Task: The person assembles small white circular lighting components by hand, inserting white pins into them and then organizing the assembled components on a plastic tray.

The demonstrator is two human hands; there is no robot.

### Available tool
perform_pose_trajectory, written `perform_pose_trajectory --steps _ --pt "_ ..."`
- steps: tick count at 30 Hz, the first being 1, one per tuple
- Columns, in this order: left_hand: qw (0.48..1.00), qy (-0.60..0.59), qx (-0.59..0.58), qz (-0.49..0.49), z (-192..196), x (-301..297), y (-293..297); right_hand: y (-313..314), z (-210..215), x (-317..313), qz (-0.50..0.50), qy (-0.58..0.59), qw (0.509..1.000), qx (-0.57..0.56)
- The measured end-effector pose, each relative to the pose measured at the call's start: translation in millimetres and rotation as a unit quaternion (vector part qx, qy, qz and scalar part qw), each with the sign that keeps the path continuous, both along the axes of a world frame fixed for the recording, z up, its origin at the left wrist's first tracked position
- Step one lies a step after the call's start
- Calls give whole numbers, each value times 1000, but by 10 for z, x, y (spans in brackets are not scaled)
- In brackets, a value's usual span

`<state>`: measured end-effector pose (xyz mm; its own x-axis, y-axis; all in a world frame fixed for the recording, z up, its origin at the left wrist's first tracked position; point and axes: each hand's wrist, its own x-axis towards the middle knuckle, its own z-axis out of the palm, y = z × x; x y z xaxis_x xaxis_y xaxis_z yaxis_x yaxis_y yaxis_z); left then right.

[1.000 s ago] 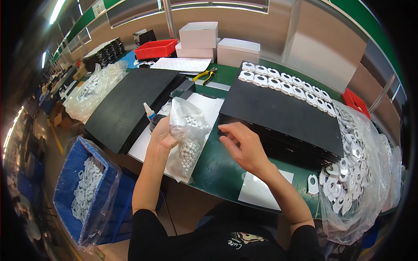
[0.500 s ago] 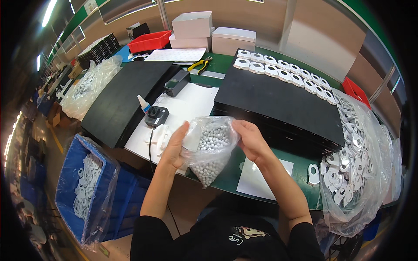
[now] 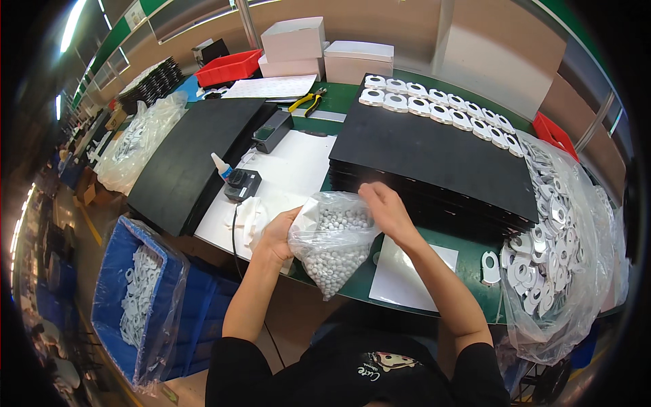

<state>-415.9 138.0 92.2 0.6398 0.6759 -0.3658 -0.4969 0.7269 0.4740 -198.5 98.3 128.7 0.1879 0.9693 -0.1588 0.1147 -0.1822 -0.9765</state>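
In front of me hangs a clear plastic bag (image 3: 333, 261) full of small round whitish-grey balls, its bottom tapering to a corner at the table's front edge. My left hand (image 3: 279, 234) is closed on the bag's left side, by a fold of white material at its mouth. At the upper right rim my right hand (image 3: 385, 209) has its fingers curled together against the plastic; part of the grip is hidden. The balls show through the mouth and the wall. Left of the bag, crumpled white tissue (image 3: 252, 218) lies on white paper (image 3: 298, 163).
Right of the paper stands a stack of black boards (image 3: 434, 159) topped with rows of white ring-shaped parts (image 3: 418, 107). A large bag of similar parts (image 3: 553, 244) sits far right. A glue bottle (image 3: 221, 165), black device (image 3: 242, 184), pliers (image 3: 308, 102) and blue bin (image 3: 112, 285) lie leftward.
The bag has shifted slightly down and right, and its mouth looks narrower. My left hand is lower on its side. The fingers of my right hand have drawn together at the rim.
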Motion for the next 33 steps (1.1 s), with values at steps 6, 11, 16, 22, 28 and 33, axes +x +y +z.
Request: perform_pose_trajectory --steps 6,11,16,22,28,33 --pt "905 341 246 65 112 67 -93 -107 90 -81 68 -402 862 301" --pt "514 512 640 253 471 88 -453 -46 36 -100 129 -453 860 196" --pt "398 439 806 -12 484 61 -788 92 -88 -69 128 -196 971 53" --pt "307 471 819 111 485 -143 -845 192 -369 87 -9 423 888 -180" --pt "184 388 878 213 -25 -180 -843 211 -687 242 9 554 817 -161" --pt "323 384 804 320 -295 -164 -1055 -62 -217 173 26 223 973 -57"
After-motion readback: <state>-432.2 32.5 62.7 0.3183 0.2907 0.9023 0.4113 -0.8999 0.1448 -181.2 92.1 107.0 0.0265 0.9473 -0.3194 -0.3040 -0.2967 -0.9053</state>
